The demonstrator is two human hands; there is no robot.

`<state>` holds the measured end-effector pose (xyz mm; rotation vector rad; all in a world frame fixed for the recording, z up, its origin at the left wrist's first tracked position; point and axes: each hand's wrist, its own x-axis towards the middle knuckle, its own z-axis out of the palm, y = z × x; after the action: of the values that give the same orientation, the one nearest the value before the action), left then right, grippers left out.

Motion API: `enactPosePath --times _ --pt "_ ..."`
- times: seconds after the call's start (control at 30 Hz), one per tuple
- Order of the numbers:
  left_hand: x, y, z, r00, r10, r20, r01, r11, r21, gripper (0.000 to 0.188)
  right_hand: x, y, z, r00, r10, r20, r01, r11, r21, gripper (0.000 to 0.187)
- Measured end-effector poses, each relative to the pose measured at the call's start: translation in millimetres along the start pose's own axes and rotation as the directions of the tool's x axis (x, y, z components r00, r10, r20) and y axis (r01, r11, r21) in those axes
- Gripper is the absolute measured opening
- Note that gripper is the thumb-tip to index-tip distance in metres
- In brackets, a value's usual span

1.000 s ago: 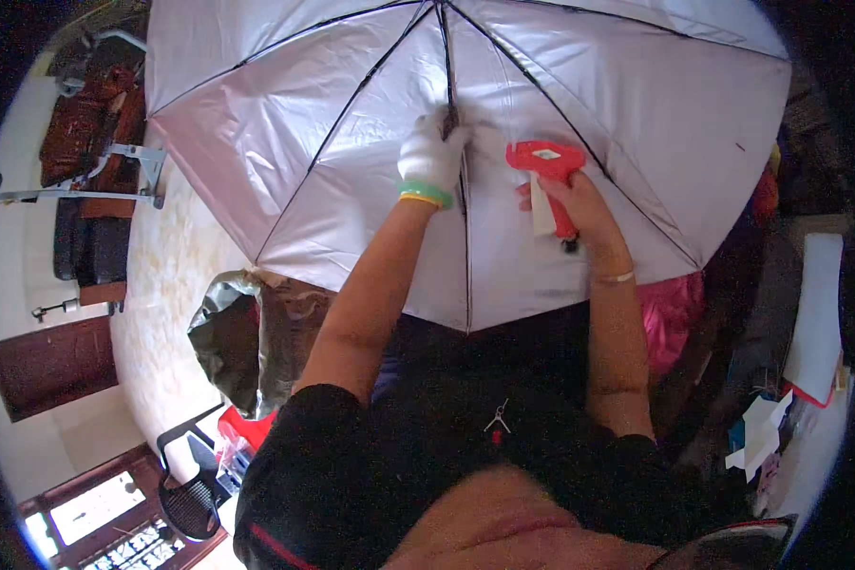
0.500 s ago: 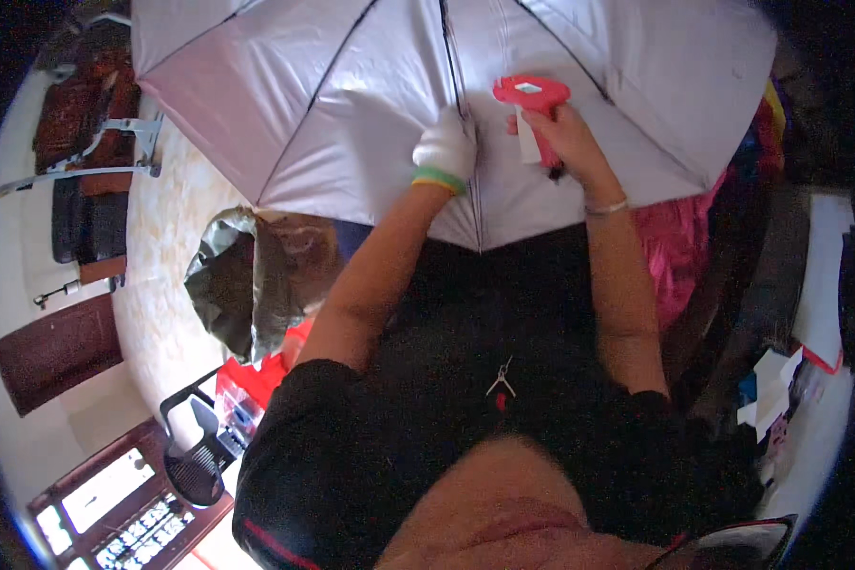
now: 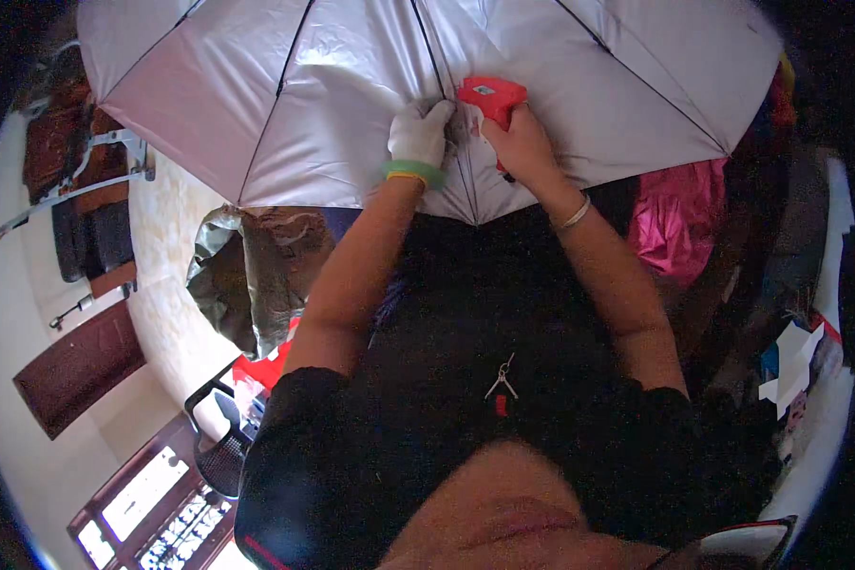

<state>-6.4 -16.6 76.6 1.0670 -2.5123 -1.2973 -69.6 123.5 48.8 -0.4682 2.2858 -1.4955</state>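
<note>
At umbrella rib [image 3: 427, 43]: left hand [image 3: 416, 136] (gloved), right hand [image 3: 525, 144] gripping red tool [image 3: 495, 93].

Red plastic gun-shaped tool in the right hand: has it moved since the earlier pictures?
Yes: the red plastic gun-shaped tool has moved left, narrowing the gap to the thin black umbrella rib at the white-gloved left hand.

Shiny pink material [image 3: 676, 223] at right — black mesh chair [image 3: 223, 466], lower left.
</note>
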Motion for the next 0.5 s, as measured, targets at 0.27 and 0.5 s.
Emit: enactPosePath --times 0.27,0.5 --pt "-7.7 16.7 -6.9 0.997 -0.077 0.028 0.078 0.996 -0.035 0.044 -4.8 -23.3 -18.0 0.988 0.005 0.153 -0.029 0.988 0.154 0.040" --pt "-0.4 -7.1 -5.3 0.997 -0.018 0.075 0.029 0.990 -0.142 0.042 5.7 -2.3 -9.6 0.919 0.227 0.323 -0.319 0.908 0.271 0.036"
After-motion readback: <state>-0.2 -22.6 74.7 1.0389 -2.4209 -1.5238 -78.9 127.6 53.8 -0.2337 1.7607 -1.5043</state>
